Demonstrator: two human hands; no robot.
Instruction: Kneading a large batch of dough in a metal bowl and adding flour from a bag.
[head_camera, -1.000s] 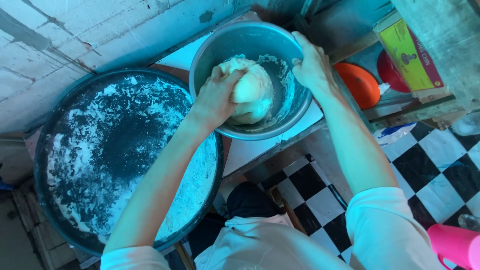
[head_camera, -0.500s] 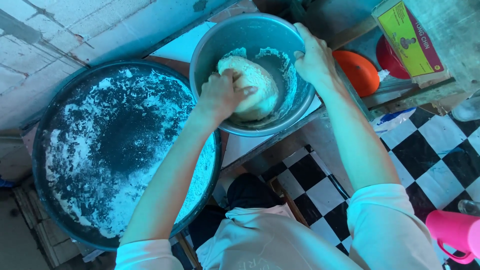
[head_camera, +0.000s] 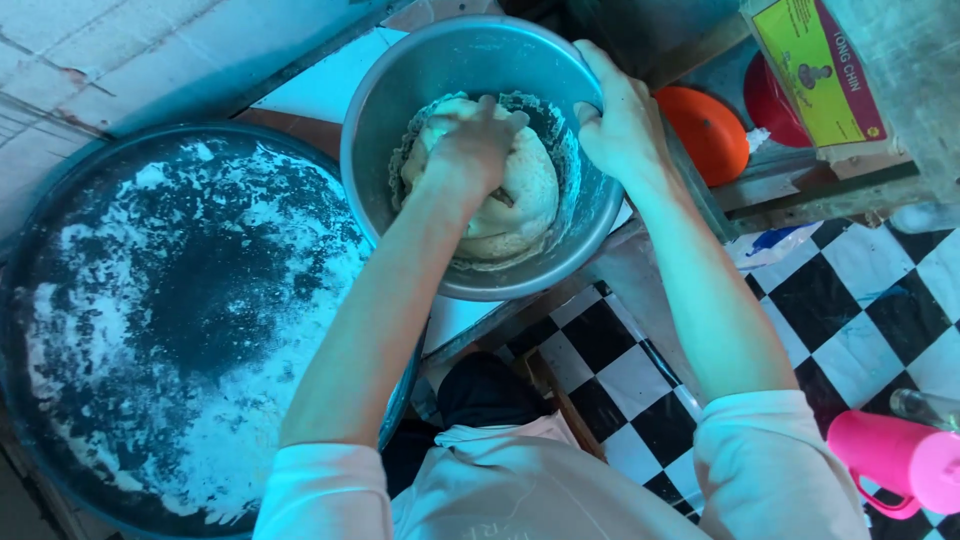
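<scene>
A steel bowl (head_camera: 400, 90) stands on the counter and holds a pale lump of dough (head_camera: 525, 200). My left hand (head_camera: 470, 145) lies on top of the dough, fingers curled and pressing into it. My right hand (head_camera: 620, 120) grips the bowl's right rim, thumb inside the wall. Both forearms reach up from the bottom of the view, with white sleeves at the shoulders.
A large round dark tray (head_camera: 190, 310) dusted with flour sits left of the bowl. Two orange-red lids (head_camera: 705, 130) and a yellow-green packet (head_camera: 815, 65) lie at the right. Below is a black-and-white checkered floor (head_camera: 860, 290) with a pink jug (head_camera: 900, 460).
My left hand has shifted from the dough's left side onto its top and presses in. The right hand stays on the rim. The camera view has shifted slightly.
</scene>
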